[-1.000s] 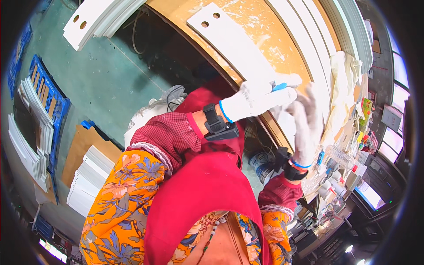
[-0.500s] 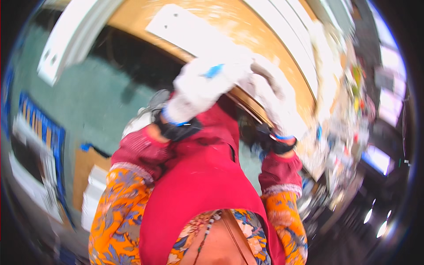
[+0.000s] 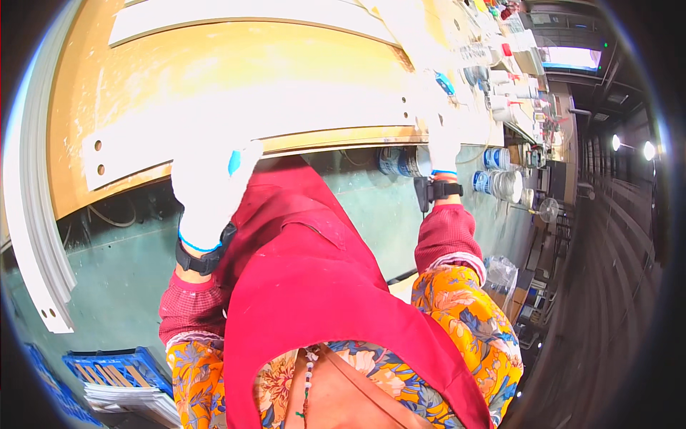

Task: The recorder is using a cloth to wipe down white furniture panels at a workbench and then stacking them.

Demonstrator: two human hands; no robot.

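A long white board [image 3: 314,107] with paired holes at its ends lies along the near edge of the worktable. My left hand [image 3: 207,179], in a white glove with a blue patch, is closed on the board's front edge near its left end. At the right end, my right hand [image 3: 443,143], also white-gloved, holds the board; glare washes out its fingertips. Beyond that hand a small blue item [image 3: 444,84] shows, its kind unclear.
A white grooved molding [image 3: 36,186] hangs over the table's left side. Another white strip [image 3: 250,18] lies farther back on the wooden tabletop [image 3: 71,129]. Blue-labelled tubs [image 3: 493,182] stand below on the right, bottles [image 3: 500,100] behind them. Blue racking [image 3: 118,368] is at lower left.
My hands have moved apart, the left one leftward to the board's left part. The board has swung from a slant to lying nearly level along the table edge. My view has turned too.
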